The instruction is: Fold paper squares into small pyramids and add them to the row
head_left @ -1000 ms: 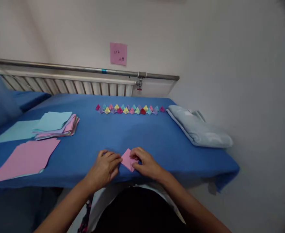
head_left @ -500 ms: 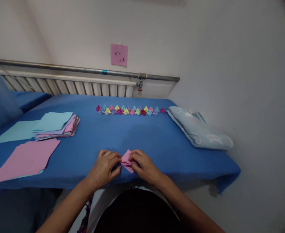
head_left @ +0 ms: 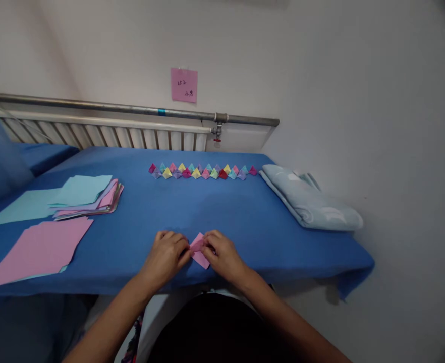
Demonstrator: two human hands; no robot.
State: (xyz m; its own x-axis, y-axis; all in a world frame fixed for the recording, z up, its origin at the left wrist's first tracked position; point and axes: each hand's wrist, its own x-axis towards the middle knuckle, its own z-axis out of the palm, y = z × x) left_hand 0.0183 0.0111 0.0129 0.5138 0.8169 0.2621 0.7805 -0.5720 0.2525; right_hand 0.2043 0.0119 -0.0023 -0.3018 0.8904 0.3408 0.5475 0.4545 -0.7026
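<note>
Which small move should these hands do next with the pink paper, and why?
Perhaps press the pink paper flat along its fold with the right hand: a fold line shows across it, that hand seems to pinch its right side, and the left hand, at its left corner, could steady it.

Note, pink, on the wall above the pipe, bearing two handwritten lines in dark ink. Upper line: the number "252". Lower line, set further to the right: what appear to be two Chinese characters, the first resembling "小", the second too small to read with certainty.
</note>
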